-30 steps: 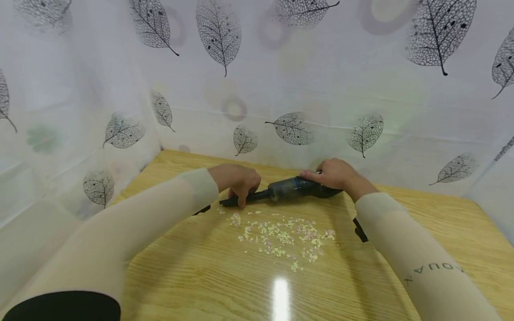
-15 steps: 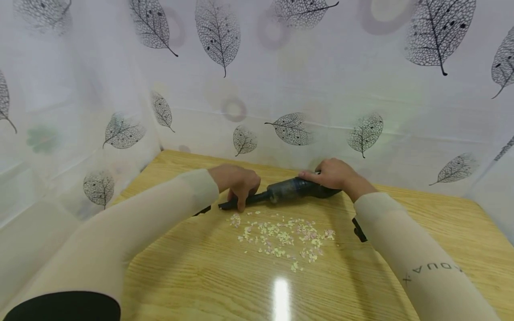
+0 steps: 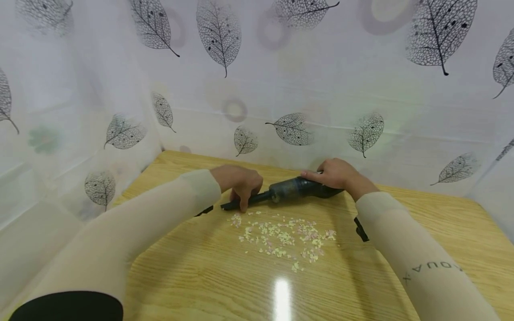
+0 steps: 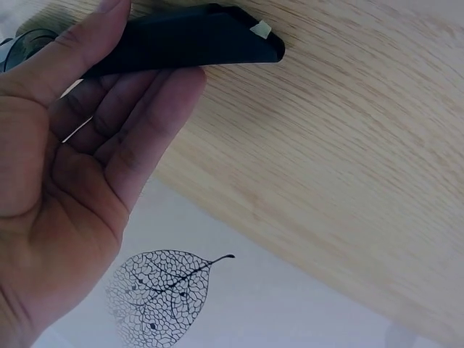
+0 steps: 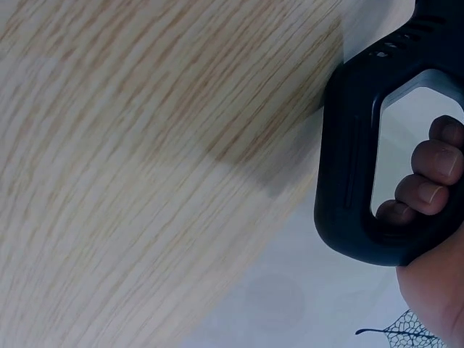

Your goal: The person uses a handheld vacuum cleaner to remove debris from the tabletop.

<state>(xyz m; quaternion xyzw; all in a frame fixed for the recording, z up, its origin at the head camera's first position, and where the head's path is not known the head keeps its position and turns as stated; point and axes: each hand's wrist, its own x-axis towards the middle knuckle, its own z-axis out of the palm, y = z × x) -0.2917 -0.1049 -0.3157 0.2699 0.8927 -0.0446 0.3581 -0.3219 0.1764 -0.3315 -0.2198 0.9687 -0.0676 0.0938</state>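
Observation:
A dark handheld vacuum cleaner (image 3: 287,191) lies low over the wooden table in the head view, its nozzle (image 3: 230,205) pointing left. My left hand (image 3: 245,183) holds that nozzle between thumb and fingers. In the left wrist view a pale scrap (image 4: 261,29) shows at the slanted mouth of the nozzle (image 4: 196,40). At the other end, my right hand (image 3: 337,173) grips the vacuum's handle; the right wrist view shows fingers (image 5: 435,161) curled through the handle loop (image 5: 344,159). Small yellow and pink scraps (image 3: 285,236) lie scattered in front of the vacuum.
The wooden table (image 3: 201,276) reaches back to a white curtain (image 3: 257,89) printed with dark leaves, close behind both hands. A similar curtain hangs on the left. Light glares off the table near the front.
The nozzle tip has come slightly toward the front. A few scraps that lay by the tip a second ago no longer show there. Both hands keep their hold.

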